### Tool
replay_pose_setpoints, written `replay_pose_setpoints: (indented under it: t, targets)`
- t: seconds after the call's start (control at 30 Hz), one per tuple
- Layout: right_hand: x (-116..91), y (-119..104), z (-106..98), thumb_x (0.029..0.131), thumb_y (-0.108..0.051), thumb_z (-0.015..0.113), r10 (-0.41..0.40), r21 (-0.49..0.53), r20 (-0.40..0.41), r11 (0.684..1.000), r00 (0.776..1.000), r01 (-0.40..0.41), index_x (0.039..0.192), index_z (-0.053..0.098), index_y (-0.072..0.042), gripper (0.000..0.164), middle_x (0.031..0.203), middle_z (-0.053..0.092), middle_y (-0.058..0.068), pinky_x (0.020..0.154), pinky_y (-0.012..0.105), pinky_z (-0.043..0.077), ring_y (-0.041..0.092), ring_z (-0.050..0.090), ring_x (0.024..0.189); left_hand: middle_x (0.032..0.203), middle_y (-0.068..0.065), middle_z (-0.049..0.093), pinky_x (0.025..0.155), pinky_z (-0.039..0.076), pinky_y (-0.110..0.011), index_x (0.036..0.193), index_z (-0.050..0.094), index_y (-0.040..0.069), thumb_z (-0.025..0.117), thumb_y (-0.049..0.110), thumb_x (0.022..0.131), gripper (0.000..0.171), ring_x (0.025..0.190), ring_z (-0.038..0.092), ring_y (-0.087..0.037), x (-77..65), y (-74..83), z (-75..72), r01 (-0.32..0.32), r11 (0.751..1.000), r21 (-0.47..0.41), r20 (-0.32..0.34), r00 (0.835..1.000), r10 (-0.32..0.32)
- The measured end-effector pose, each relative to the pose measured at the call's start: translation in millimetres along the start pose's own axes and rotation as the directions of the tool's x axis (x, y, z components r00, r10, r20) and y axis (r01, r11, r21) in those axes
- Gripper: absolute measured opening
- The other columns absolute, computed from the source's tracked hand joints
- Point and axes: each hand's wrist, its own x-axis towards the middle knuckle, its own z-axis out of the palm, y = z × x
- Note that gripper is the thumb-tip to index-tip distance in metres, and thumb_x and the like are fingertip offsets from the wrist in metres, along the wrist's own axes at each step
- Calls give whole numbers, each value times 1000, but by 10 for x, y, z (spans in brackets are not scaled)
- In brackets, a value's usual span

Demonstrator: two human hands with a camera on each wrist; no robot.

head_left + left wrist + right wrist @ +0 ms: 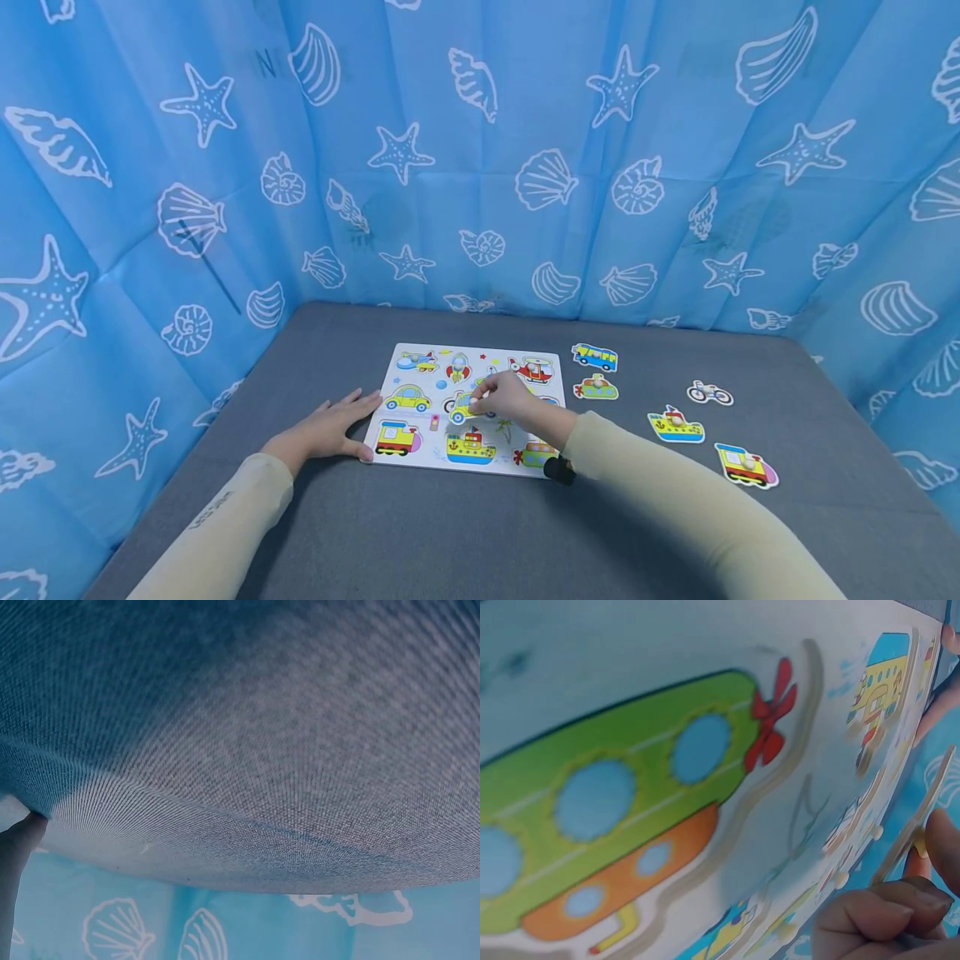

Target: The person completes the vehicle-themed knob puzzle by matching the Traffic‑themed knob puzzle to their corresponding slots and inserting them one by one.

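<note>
A white puzzle board [433,460] printed with vehicles lies on the table. My right hand [513,398] pinches a yellow car puzzle piece [459,410] over the middle of the board, and in the right wrist view the thumb and fingers hold this piece [922,817], seen edge-on, by its knob. A printed yellow car [407,398] shows on the board to the left of it. Along the board's left edge rests my left hand [341,425], fingers extended and thumb apart at the lower corner. Knobbed airplane [417,362], rocket [457,367] and helicopter [531,370] pieces sit in the board's back row.
Loose pieces lie right of the board: a blue bus [595,357], a green submarine [596,387], a bicycle [709,393], a ship [677,426] and a train [746,466]. The grey table [465,533] meets a blue shell-print curtain [480,167] behind.
</note>
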Motion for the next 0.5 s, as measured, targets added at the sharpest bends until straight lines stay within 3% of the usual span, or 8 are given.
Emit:
replay_pose_setpoints:
  t: [0.5]
  targets:
    - [119,-121,213,86,-12,75,42,-2,35,999,998,-42,86,68,-6,9,85,56,5,62,27,38,16,49,75,159,-14,23,110,7,-67,155,24,10,72,63,73,109,146,10,-40,24,-36,3,1,1000,-16,6,1000,0]
